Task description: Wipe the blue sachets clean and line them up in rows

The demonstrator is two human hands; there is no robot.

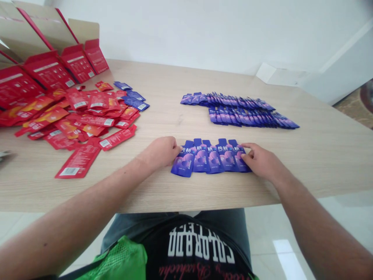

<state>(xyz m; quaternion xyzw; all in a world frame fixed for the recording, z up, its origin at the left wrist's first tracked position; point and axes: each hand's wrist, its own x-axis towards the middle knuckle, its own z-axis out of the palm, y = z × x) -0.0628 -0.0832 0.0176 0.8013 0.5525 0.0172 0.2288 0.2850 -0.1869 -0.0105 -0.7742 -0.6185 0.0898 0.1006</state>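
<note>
Several blue-purple sachets (215, 157) lie face up in an overlapping row on the table in front of me, their narrow tops pointing away. My left hand (164, 151) is closed at the left end of this row, thumb and fingers pinching the upper left edge of the leftmost sachet (184, 161). At the other end, my right hand (260, 160) is closed with thumb and forefinger on the right edge of the rightmost sachet (239, 159). The curled fingers of both hands are partly hidden.
Beyond my hands lie two long overlapping rows of blue sachets (250, 116). To the left is a loose heap of red sachets (96, 105), with a few blue sachets (135, 102) beside it. Open red boxes (48, 72) stand behind the heap. A white object (276, 76) sits near the wall.
</note>
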